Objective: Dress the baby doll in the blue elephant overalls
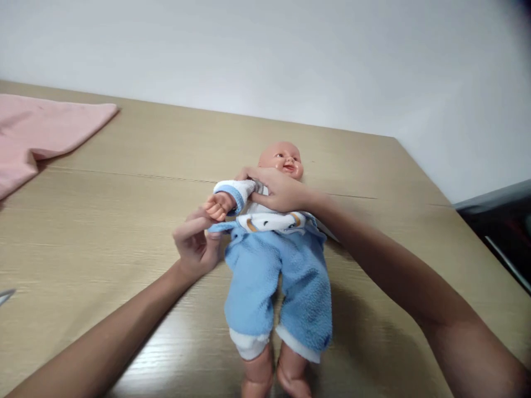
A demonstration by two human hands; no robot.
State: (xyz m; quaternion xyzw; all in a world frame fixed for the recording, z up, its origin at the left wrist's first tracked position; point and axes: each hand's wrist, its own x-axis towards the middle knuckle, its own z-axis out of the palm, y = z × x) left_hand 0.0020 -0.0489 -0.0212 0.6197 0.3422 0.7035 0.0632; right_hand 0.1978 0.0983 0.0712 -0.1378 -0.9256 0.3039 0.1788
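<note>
A baby doll (287, 156) lies on its back on the table, head away from me and bare feet towards me. It wears a blue fleece outfit (253, 276) with white cuffs, its white patterned front bunched at the waist. One arm is in a white sleeve (230, 190) with a blue cuff. My left hand (197, 243) pinches a blue edge of the outfit just below the doll's small hand. Across the doll's chest, my right hand (280, 189) grips the top of that sleeve near the shoulder; its fingertips are partly hidden.
A pink cloth (50, 124) is spread at the far left of the wooden table (145, 143). A pale pointed object (6, 296) shows at the left edge. Behind the table rises a white wall (249, 61). Something black (501, 221) stands beyond the right edge.
</note>
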